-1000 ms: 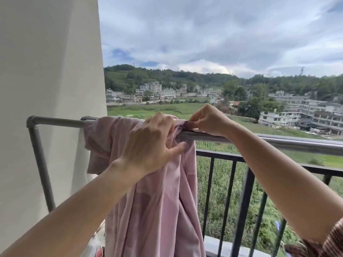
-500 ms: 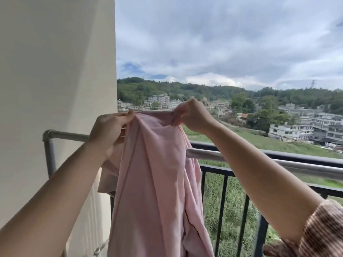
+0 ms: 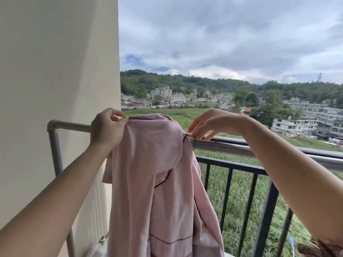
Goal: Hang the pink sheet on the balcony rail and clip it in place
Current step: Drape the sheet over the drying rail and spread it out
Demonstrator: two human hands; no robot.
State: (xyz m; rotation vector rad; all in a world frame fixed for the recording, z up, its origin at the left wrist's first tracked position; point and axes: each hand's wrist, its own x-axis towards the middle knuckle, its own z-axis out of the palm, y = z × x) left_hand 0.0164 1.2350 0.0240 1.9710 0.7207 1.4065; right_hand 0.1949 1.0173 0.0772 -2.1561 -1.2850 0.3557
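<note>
The pink sheet (image 3: pixel 157 182) hangs bunched over the grey metal rail (image 3: pixel 232 146), falling in long folds toward the floor. My left hand (image 3: pixel 107 127) pinches its upper left edge above the rail. My right hand (image 3: pixel 206 123) hovers at the sheet's upper right corner, where the cloth meets the rail, fingers curved down and touching the edge there. I cannot tell whether those fingers grip the cloth. No clip is in view.
A cream wall (image 3: pixel 55 71) rises close on the left, with the rail's upright post (image 3: pixel 55 154) beside it. A black balcony railing (image 3: pixel 269 191) runs just behind the metal rail on the right. Fields and houses lie far below.
Both hands have moved apart along the sheet's top edge, spreading the bunched cloth wider. The right hand has dropped to the rail at the sheet's right corner.
</note>
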